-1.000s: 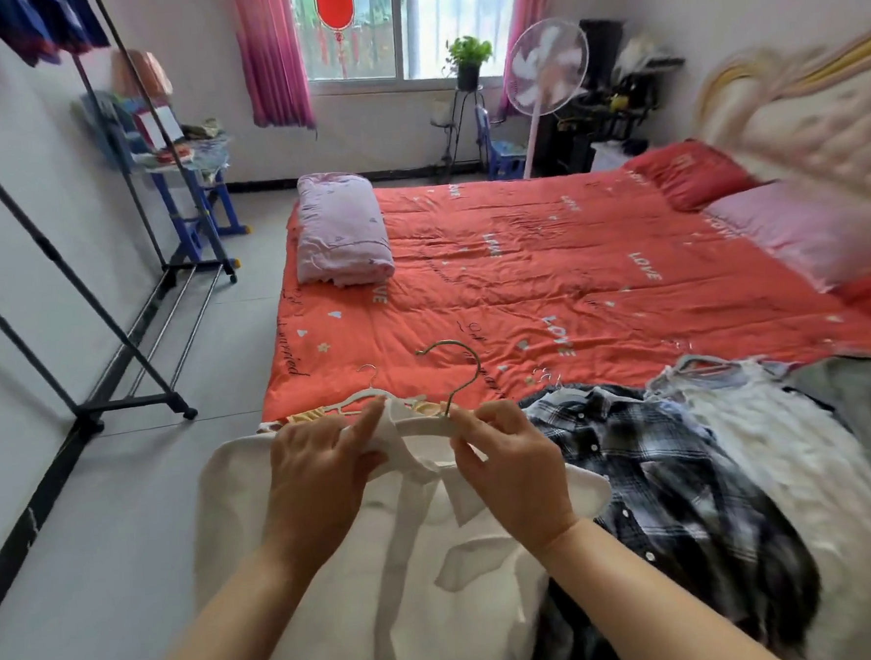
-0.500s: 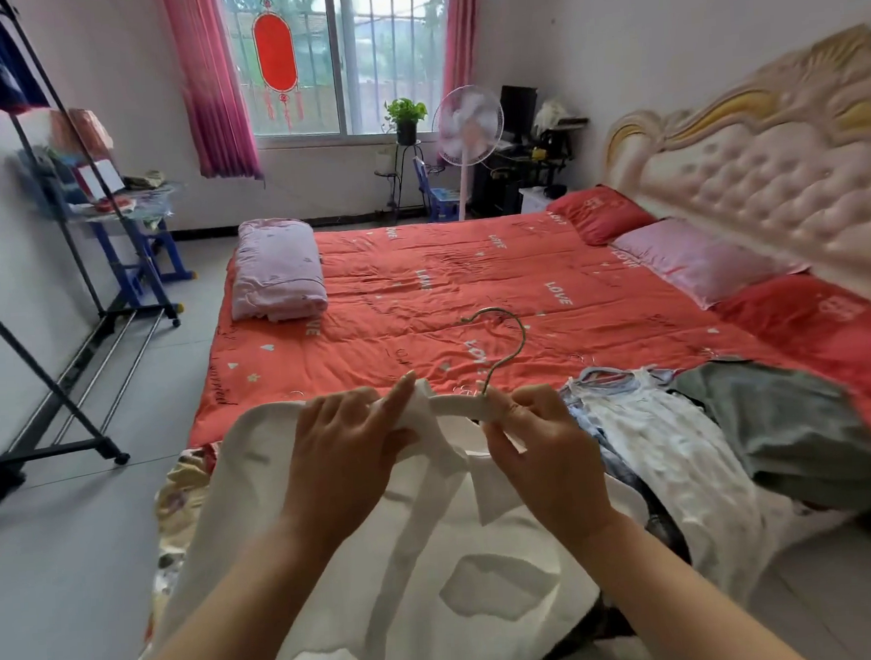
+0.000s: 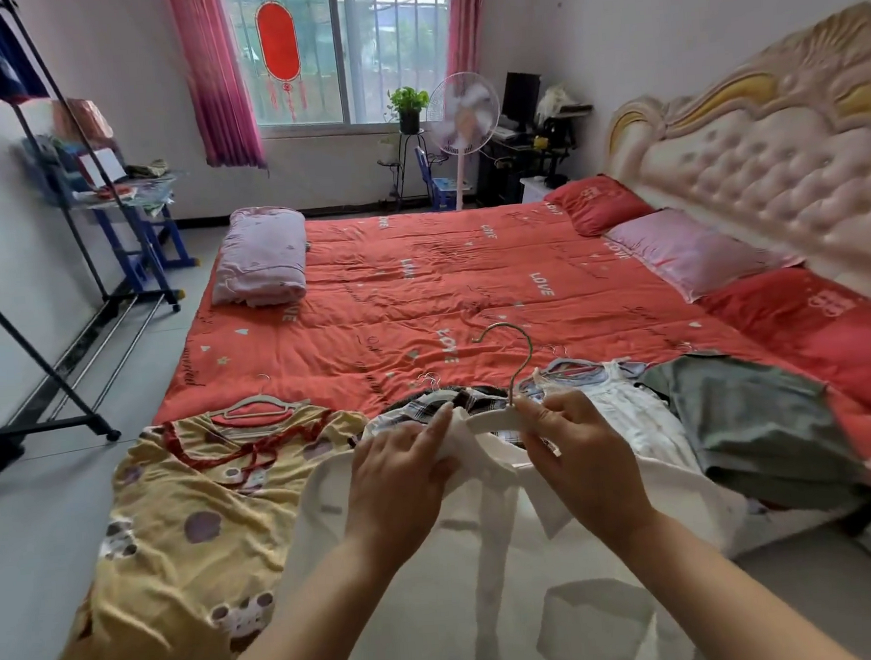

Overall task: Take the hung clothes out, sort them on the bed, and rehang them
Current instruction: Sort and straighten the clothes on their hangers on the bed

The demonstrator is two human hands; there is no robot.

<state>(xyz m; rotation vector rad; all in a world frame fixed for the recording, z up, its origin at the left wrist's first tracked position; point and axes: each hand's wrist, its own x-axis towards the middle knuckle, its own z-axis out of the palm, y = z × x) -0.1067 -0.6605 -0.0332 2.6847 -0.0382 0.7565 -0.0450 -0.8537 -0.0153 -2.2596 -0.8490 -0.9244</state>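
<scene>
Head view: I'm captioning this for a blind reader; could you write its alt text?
A left hand and right hand hold a white shirt and its hanger over the near edge of a red bed. A yellow garment, plaid shirt, lacy white garment and grey garment lie on it.

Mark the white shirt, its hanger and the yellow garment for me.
white shirt (image 3: 489, 581), head view, front placket below the collar.
hanger (image 3: 492, 419), head view, white arm below the hook.
yellow garment (image 3: 180, 524), head view, middle of its front.
</scene>
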